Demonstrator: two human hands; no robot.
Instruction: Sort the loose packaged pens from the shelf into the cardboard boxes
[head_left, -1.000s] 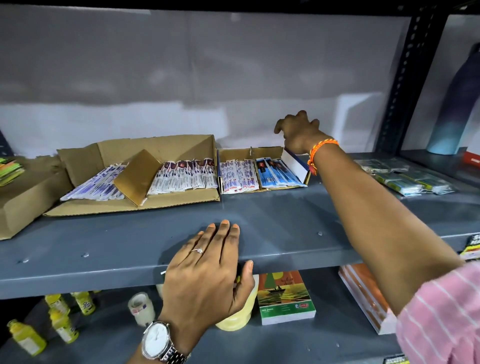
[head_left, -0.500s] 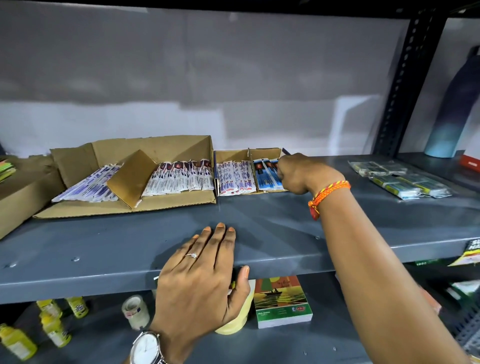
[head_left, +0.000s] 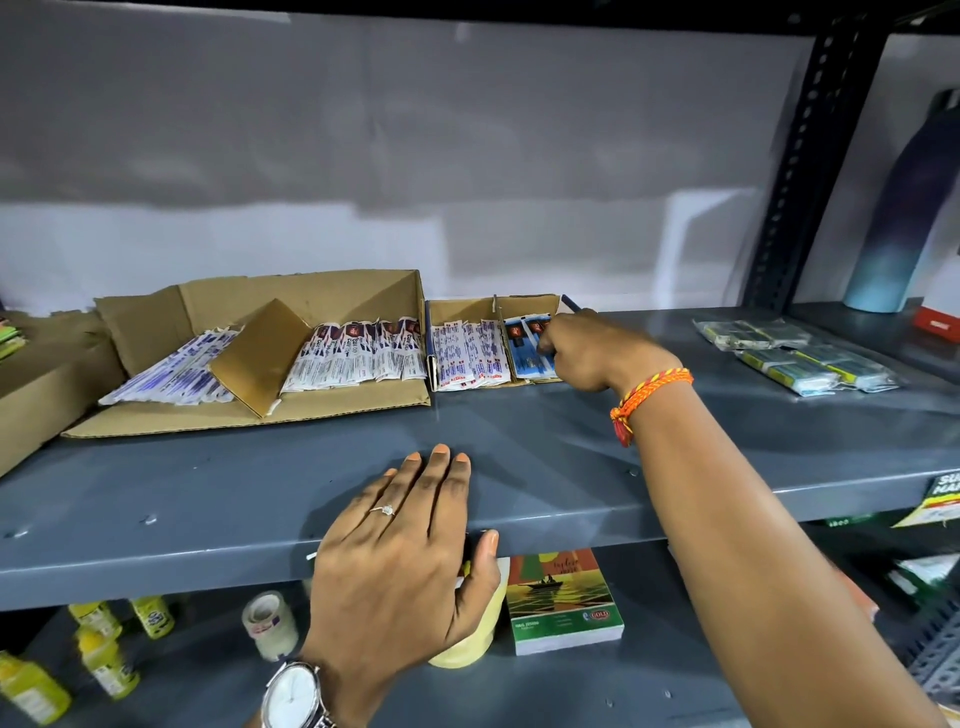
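Note:
A large open cardboard box lies on the grey shelf, holding rows of white-and-blue packaged pens on both sides of a cardboard divider. A smaller box beside it holds white pen packs and blue pen packs. My right hand is at the small box's right end, fingers curled on the blue packs. My left hand rests flat on the shelf's front edge, holding nothing.
Loose green-and-clear packets lie on the shelf at the right. Another cardboard box sits at far left. A bottle stands beyond the upright post. Below are yellow bottles, a tape roll and a notepad.
My right hand came down from the small box's raised right flap to the blue packs inside it. My left hand has stayed on the shelf edge.

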